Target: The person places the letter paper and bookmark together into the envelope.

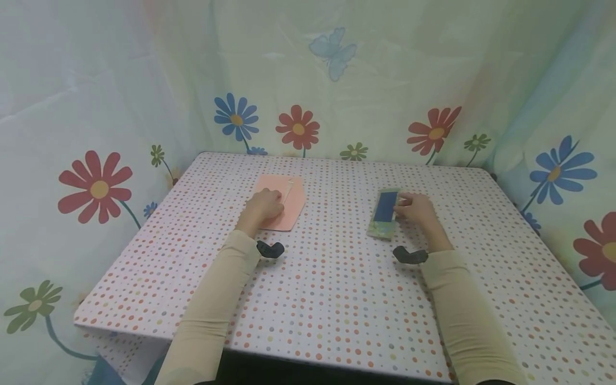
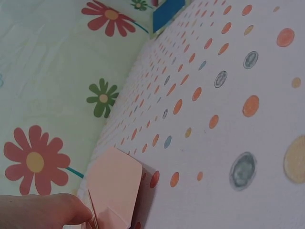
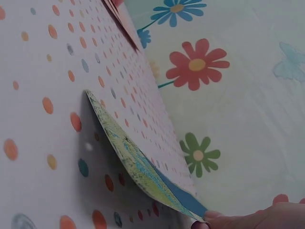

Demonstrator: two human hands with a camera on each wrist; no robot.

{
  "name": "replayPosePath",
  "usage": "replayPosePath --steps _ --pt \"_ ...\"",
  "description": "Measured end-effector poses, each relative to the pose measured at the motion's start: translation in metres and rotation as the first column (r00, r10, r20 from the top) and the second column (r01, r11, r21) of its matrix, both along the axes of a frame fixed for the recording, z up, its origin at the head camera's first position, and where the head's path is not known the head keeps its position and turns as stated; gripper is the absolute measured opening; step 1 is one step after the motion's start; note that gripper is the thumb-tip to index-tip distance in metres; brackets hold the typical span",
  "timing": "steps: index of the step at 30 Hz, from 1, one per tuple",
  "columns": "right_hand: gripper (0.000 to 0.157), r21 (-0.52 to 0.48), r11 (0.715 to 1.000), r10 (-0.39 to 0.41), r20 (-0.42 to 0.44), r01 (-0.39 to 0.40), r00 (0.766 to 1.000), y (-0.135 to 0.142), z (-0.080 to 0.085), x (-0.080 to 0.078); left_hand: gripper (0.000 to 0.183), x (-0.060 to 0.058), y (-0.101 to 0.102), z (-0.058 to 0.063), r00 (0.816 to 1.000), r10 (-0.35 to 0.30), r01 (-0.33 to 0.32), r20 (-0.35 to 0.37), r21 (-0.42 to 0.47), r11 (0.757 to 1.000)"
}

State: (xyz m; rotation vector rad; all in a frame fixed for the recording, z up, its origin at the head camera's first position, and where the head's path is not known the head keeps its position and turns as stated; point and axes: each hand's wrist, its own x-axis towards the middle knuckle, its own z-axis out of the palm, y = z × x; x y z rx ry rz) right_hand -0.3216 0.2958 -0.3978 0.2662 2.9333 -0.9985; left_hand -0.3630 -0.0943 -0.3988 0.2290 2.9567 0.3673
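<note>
Can see a flower-printed curtain [image 1: 380, 80] running from 9 o'clock through 12 to 3, with a pale blue butterfly [image 1: 333, 53] near 12. Below, find a white counter [image 1: 332, 305] printed with coloured dots. See two beige sleeves [image 1: 207, 310] reaching in from 7 and 5 o'clock, crossing the near edge. Find a pink sheet [image 1: 295, 213] lying at about 10 o'clock on the counter, hidden along its 8 o'clock side by the left hand [image 1: 263, 208]. Cannot tell the state of that grip, with fingers bent down and tips partly concealed. See the right hand [image 1: 416, 210] past 2 o'clock, its grip pinched together on the 3 o'clock edge of a green-and-blue card [image 1: 386, 206]. Find this card at about 2 o'clock, slanting up from the counter above its shadow; cannot make out any lettering there. Note two dark wrist pieces [image 1: 270, 249] at the cuffs. Lastly, see a thin pale strip [image 1: 290, 188] on the pink sheet, running from 1 o'clock towards the left fingertips
</note>
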Motion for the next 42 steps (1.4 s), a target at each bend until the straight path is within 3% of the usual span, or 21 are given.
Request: replayPosePath --steps 8,18,34,42 --pt "0.059 -0.08 0.994 0.069 -0.037 -0.072 0.997 -0.01 0.001 0.003 0.048 -0.002 0.0 0.003 1.0 -0.01 0.01 -0.007 -0.012 1.0" --pt "0.059 -0.146 0.989 0.023 -0.052 -0.031 0.998 -0.021 -0.005 0.0 0.05 -0.003 0.001 0.007 1.0 -0.007 0.008 0.014 -0.026 1.0" --pt "0.056 -0.232 0.972 0.031 -0.08 -0.049 0.996 -0.059 0.011 -0.002 0.049 -0.005 -0.003 0.001 1.0 -0.01 0.01 0.014 0.009 1.0" --pt "0.06 -0.361 0.93 0.031 -0.096 -0.064 0.995 -0.086 0.018 -0.013 0.05 -0.006 -0.004 -0.001 1.0 0.0 0.0 0.003 0.016 1.0"
